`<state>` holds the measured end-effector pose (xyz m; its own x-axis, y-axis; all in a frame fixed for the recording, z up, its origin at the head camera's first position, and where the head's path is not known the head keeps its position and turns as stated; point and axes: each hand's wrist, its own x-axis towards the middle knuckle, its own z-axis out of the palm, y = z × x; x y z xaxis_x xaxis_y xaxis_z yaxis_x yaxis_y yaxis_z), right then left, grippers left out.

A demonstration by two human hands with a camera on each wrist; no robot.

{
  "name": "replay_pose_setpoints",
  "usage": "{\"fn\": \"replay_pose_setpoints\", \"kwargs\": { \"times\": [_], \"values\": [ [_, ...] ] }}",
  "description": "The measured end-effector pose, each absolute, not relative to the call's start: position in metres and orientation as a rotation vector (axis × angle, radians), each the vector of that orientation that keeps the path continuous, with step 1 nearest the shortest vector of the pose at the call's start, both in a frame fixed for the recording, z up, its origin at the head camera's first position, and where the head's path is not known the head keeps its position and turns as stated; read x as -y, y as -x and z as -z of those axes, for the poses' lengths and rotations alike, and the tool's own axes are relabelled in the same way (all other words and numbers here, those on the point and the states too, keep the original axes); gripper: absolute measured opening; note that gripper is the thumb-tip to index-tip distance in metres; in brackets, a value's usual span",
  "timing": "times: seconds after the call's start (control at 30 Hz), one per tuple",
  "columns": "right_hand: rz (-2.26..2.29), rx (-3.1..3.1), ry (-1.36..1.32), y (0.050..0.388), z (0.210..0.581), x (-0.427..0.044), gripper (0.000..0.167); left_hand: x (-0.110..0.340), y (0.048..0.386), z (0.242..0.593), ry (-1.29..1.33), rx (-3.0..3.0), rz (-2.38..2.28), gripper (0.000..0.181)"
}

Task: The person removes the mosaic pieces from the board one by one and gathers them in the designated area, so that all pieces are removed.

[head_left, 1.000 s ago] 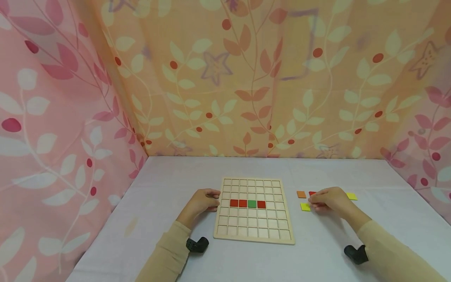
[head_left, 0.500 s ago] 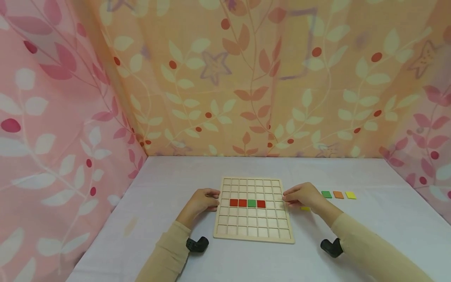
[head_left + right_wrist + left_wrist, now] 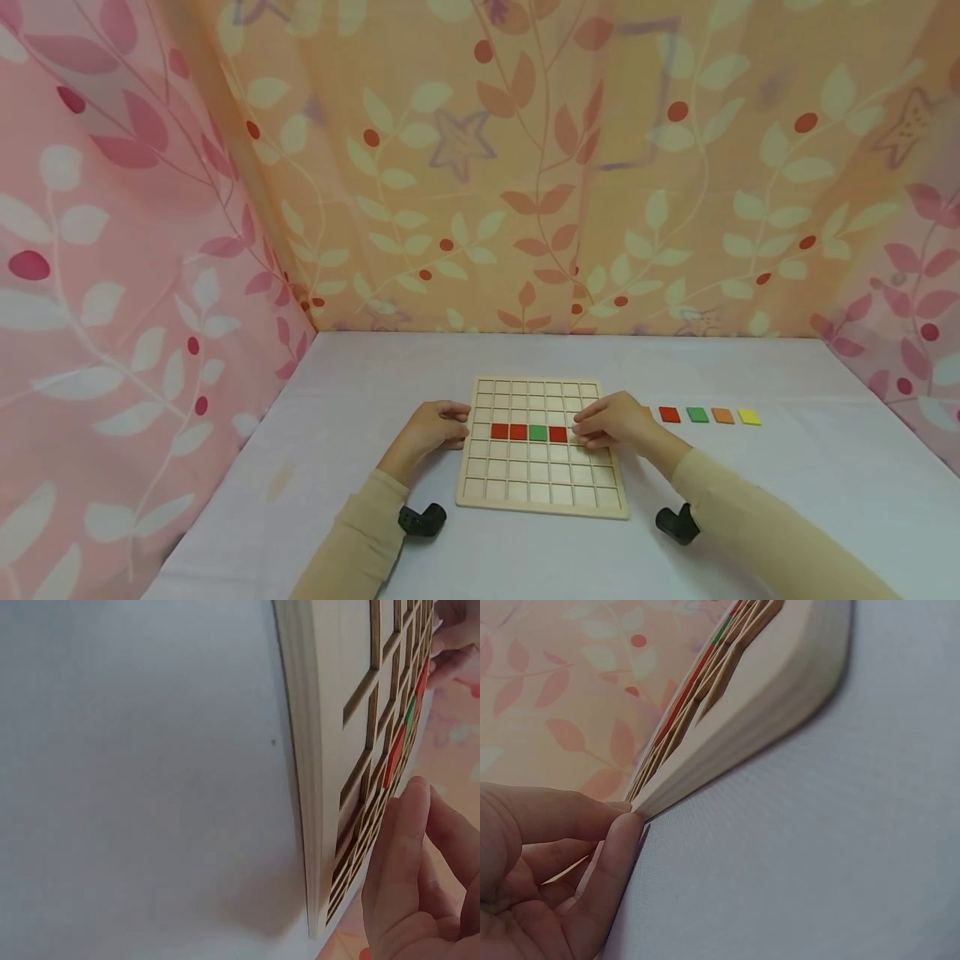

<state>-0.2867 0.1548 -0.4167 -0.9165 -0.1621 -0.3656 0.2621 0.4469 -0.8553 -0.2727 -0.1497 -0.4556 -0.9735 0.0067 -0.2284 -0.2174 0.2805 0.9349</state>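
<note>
A square wooden grid board (image 3: 517,492) lies on the table, with a row of tiles across its middle: two red tiles (image 3: 508,431), a green tile (image 3: 537,432) and another red tile (image 3: 558,434). My left hand (image 3: 429,431) pinches the board's left edge between thumb and fingers, as the left wrist view also shows. Over the right part of the board, my right hand (image 3: 618,423) has its thumb and fingertips together, just right of the last red tile. In the right wrist view the fingertips (image 3: 416,791) meet at the grid; whatever may be between them is hidden.
Right of the board, loose tiles lie in a line: a partly covered orange one, a red tile (image 3: 669,415), a green tile (image 3: 697,414), an orange tile (image 3: 723,415) and a yellow tile (image 3: 749,417). Patterned curtains (image 3: 540,167) stand behind and beside the white table (image 3: 390,367).
My right hand has moved left from the loose tiles to above the board. The nearer yellow tile has gone out of sight behind the right hand or arm. My left hand stays on the board's edge.
</note>
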Motion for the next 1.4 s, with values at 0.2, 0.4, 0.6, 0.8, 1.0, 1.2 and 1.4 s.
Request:
{"fn": "replay_pose_setpoints", "kwargs": {
  "times": [0.2,0.4,0.6,0.8,1.0,1.2,1.4],
  "values": [
    [1.52,-2.231,-0.058,0.287,0.419,-0.149,0.025,0.149,0.274,0.457,0.193,-2.351,-1.77,0.042],
    [1.538,-2.208,-0.05,0.286,0.419,-0.144,0.025,0.149,0.273,0.456,0.193,-2.35,-1.771,0.042],
    [1.508,-2.23,-0.082,0.286,0.42,-0.141,0.023,0.149,0.273,0.456,0.197,-2.356,-1.765,0.043],
    [1.492,-2.244,-0.108,0.287,0.422,-0.139,0.023,0.15,0.274,0.458,0.206,-2.367,-1.754,0.042],
    [1.505,-2.245,-0.105,0.287,0.423,-0.137,0.022,0.15,0.274,0.458,0.198,-2.383,-1.747,0.042],
    [1.518,-2.242,-0.103,0.287,0.423,-0.136,0.02,0.15,0.273,0.458,0.191,-2.379,-1.751,0.043],
    [1.553,-2.23,-0.101,0.289,0.423,-0.137,0.017,0.15,0.274,0.458,0.194,-2.366,-1.758,0.042]
  ]
}}
